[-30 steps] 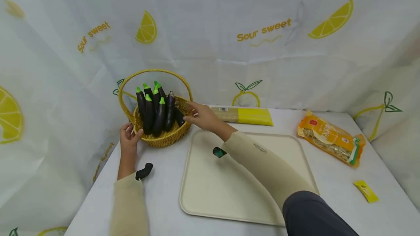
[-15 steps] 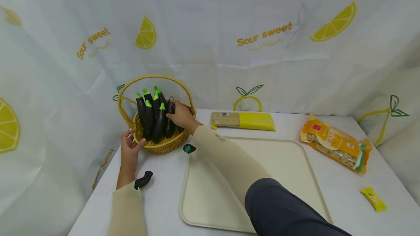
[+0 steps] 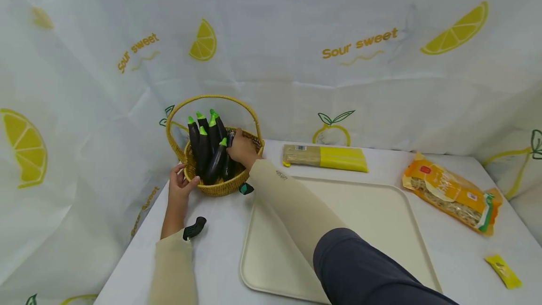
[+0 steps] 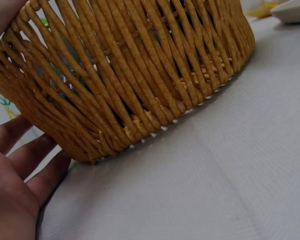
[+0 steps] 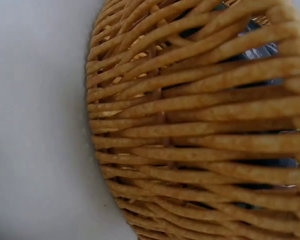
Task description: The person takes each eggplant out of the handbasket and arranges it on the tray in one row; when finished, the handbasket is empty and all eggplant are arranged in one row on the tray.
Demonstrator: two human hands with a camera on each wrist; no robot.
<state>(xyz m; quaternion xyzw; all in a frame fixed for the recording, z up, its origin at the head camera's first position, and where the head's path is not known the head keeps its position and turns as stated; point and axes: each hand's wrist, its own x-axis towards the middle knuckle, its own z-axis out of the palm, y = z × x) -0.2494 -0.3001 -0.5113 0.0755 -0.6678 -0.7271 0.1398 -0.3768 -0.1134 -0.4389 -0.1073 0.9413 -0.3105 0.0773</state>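
A woven basket (image 3: 220, 190) with a tall arched handle holds several dark eggplants (image 3: 203, 152), most with bright green stems standing upright. One green-stemmed eggplant at the front leans to the right. My left hand (image 3: 179, 186) touches the basket's left side, thumb near the rim; in the left wrist view its fingers (image 4: 50, 172) lie fairly straight along the lower wall. Inside the right part of the basket, my right hand (image 3: 244, 148) grips an eggplant that lacks a bright green stem, its fingertips hidden. The right wrist view shows only the basket's woven wall (image 5: 205, 125) and white cloth.
A beige tray (image 3: 360, 229) lies to the right of the basket, under my right forearm. Behind it is a yellow packet of noodles (image 3: 325, 157). An orange bag (image 3: 453, 193) and a small yellow sachet (image 3: 503, 271) lie at the right. A printed curtain surrounds the table.
My right hand has moved left from the basket's right rim onto the eggplant and down into the basket. The front eggplant now tilts right. My left hand has stayed at the basket's side.
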